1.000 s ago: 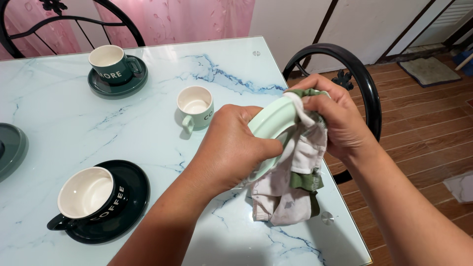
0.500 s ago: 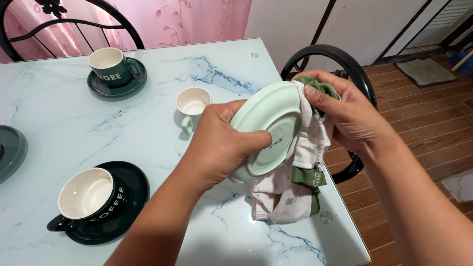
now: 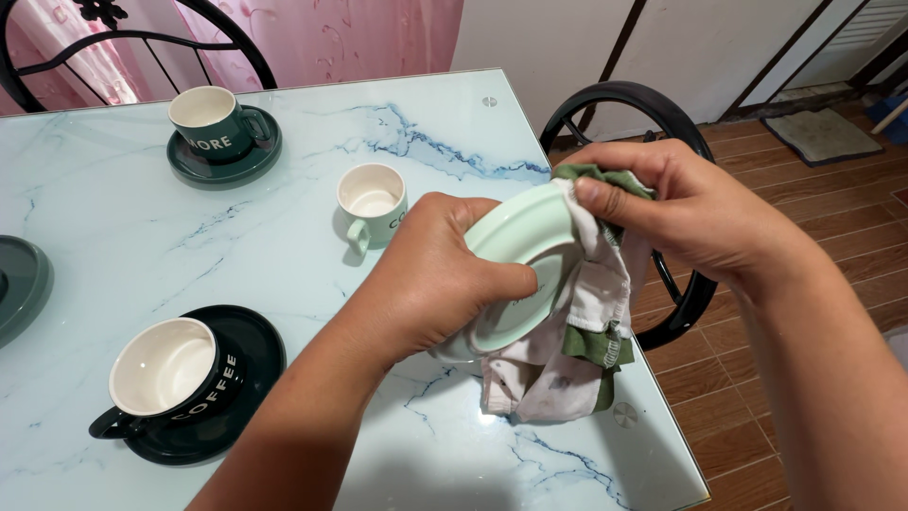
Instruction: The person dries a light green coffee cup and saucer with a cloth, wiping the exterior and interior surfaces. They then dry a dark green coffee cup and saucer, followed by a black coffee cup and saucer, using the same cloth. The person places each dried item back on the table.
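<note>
The mint-green saucer point(image 3: 515, 260) sits tilted above the tabletop point(image 3: 284, 265), my left hand point(image 3: 430, 279) clamping its underside steady while my right hand point(image 3: 681, 213) pinches the rag point(image 3: 586, 312) over its rim.

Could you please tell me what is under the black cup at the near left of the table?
The black cup stands on a black saucer; the saucer's middle is hidden by the cup.
</note>
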